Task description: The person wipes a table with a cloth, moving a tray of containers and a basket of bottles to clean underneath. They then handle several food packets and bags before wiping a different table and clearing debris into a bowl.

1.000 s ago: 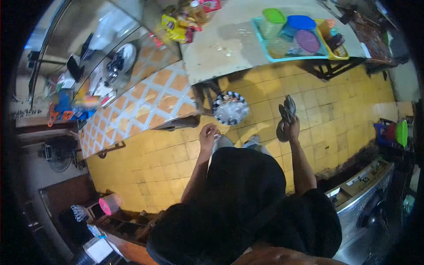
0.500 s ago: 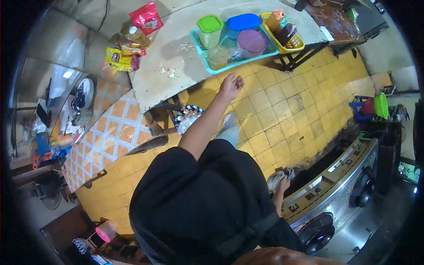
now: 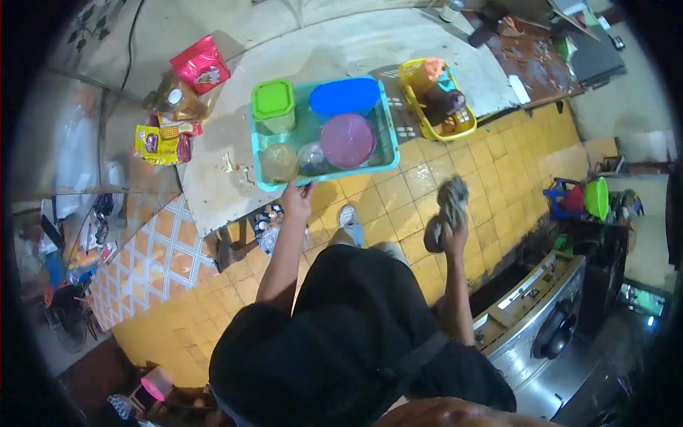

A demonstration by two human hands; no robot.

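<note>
My left hand (image 3: 297, 201) is closed on the near rim of a turquoise plastic tray (image 3: 390, 135) at the table's front edge. In the tray are a green-lidded tub (image 3: 274, 103), a blue-lidded container (image 3: 345, 96), a purple-lidded round container (image 3: 348, 141) and a clear round tub (image 3: 279, 162). The part of the fingers under the rim is hidden. My right hand (image 3: 454, 238) holds a bunched grey cloth (image 3: 452, 199) out over the yellow tiled floor, apart from the table.
A yellow basket (image 3: 437, 135) with bottles and packets stands right of the tray. Packets (image 3: 160, 144), a bottle (image 3: 174, 103) and a red pouch (image 3: 200, 65) lie at the table's left end. A stove (image 3: 530, 299) stands at the lower right.
My left hand has reached the tray and taken its rim. The tray has shifted left, away from the yellow basket. My right hand has come up and forward with the cloth from beside the stove.
</note>
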